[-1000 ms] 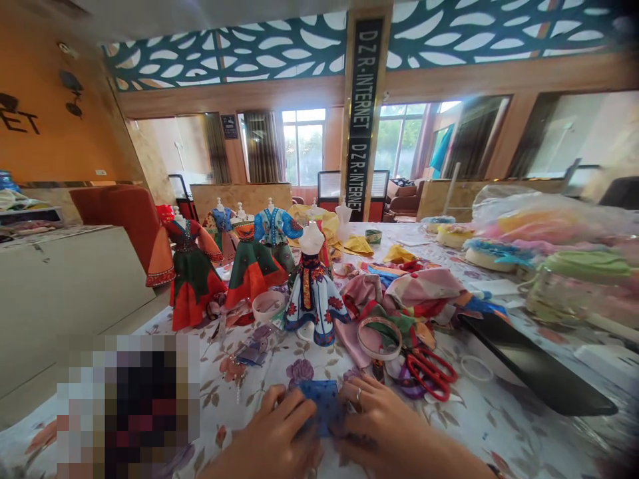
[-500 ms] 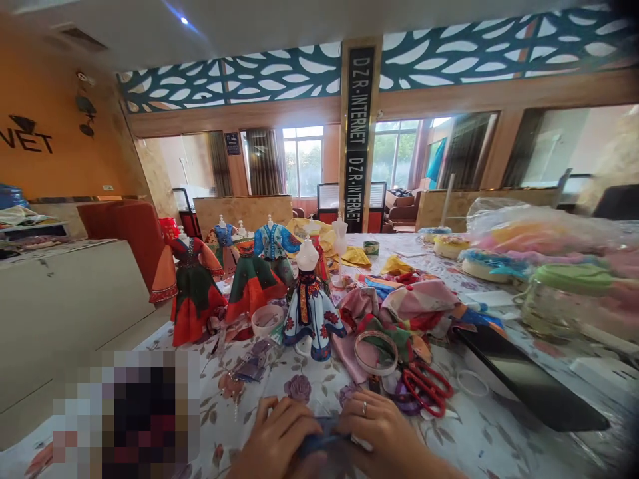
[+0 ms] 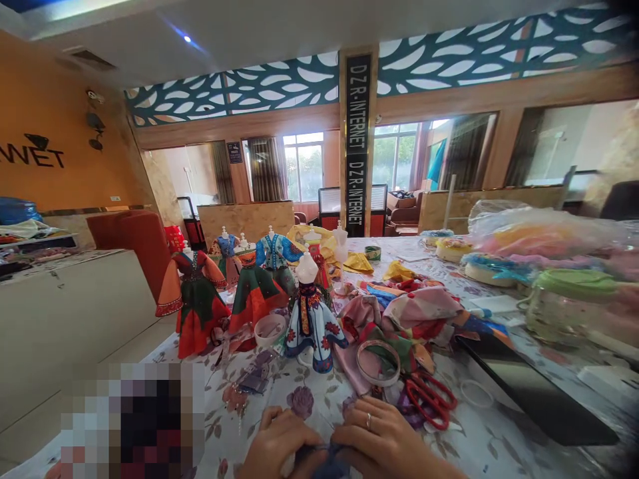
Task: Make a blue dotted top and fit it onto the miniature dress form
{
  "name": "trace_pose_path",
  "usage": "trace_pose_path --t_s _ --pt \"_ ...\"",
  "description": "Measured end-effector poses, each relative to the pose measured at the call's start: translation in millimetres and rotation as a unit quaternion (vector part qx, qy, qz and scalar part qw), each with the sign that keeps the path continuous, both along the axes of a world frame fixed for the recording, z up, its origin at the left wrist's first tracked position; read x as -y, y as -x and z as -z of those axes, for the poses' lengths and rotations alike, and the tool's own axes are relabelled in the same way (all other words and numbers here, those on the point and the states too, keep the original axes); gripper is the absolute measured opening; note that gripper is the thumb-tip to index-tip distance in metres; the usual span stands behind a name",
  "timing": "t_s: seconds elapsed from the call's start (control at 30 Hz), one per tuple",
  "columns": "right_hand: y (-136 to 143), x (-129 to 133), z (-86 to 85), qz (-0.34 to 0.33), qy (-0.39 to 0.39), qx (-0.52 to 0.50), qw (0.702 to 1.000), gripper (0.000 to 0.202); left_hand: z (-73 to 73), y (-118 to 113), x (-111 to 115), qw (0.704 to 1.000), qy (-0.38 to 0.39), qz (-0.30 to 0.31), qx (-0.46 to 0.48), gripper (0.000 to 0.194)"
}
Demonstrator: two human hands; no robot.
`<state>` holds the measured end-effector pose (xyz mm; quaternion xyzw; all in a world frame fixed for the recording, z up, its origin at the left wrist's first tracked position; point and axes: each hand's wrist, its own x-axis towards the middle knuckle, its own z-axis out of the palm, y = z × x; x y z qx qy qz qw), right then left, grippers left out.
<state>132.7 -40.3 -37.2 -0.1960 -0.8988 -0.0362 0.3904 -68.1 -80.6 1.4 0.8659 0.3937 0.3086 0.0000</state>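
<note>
At the bottom middle, a piece of dark blue cloth (image 3: 331, 460) is pinched between my two hands, low over the flowered tablecloth. My left hand (image 3: 282, 442) has its fingers curled on the cloth's left side. On the right side, my right hand (image 3: 382, 436), with a ring on one finger, grips the same cloth. The hands are a short gap apart, and their lower parts run out of the picture. Beyond them stands a small white dress form (image 3: 307, 267) in a white and blue dress with red flowers (image 3: 312, 332). Red-handled scissors (image 3: 432, 399) lie to the right.
Several dressed doll forms stand at the left, including a red and green dress (image 3: 200, 299). A tape roll (image 3: 378, 362), a heap of coloured fabric (image 3: 424, 306), a black phone (image 3: 539, 392) and a green-lidded jar (image 3: 569, 306) are at the right. A blurred patch covers the lower left.
The whole view has shifted slightly, so the table's things appear a little lower. My hands still hold the blue cloth, with their fingers bent closer around it.
</note>
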Motion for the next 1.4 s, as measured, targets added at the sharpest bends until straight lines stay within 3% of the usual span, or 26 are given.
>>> trace_pose_path --t_s 0.2,0.3,0.43,0.53,0.63,0.73,0.87,1.0,1.17,1.4 --pt "-2 -2 -9.4 0.015 -0.004 -0.039 0.999 0.037 -9.3 -4 -11 1.0 0.0 0.01 0.001 0.009" --pt "-4 -2 -23.2 0.03 0.079 -0.079 0.993 0.038 -25.9 -6 -14 1.0 0.022 0.004 0.012 0.006" --pt "-8 -2 -54.1 0.073 0.211 -0.129 0.966 0.025 -55.6 -6 -19 0.992 0.032 -0.062 0.108 0.015" --pt "-11 -8 -82.3 0.092 0.306 -0.186 0.929 0.017 -71.3 -2 -34 0.974 0.048 -0.103 0.194 0.024" --pt "-13 -22 -109.8 0.047 0.384 -0.294 0.874 0.025 -76.8 3 -66 0.939 0.089 -0.14 0.302 0.036" --pt "-14 -37 -133.6 0.023 0.403 -0.394 0.826 0.028 -76.1 7 -105 0.877 0.158 -0.066 0.449 0.05" --pt "-10 -55 -153.3 -0.008 0.395 -0.519 0.758 0.027 -75.3 7 -142 0.858 0.199 -0.01 0.474 0.059" --pt "1 -69 -155.1 -0.034 0.408 -0.569 0.713 0.035 -76.9 7 -155 0.844 0.241 0.041 0.478 0.056" --pt "18 -85 -147.6 -0.039 0.38 -0.581 0.719 0.047 -79.2 5 -156 0.846 0.252 0.06 0.466 0.047" --pt "27 -97 -143.4 -0.059 0.308 -0.559 0.767 0.023 -78.6 -15 -137 0.865 0.224 0.028 0.448 0.033"
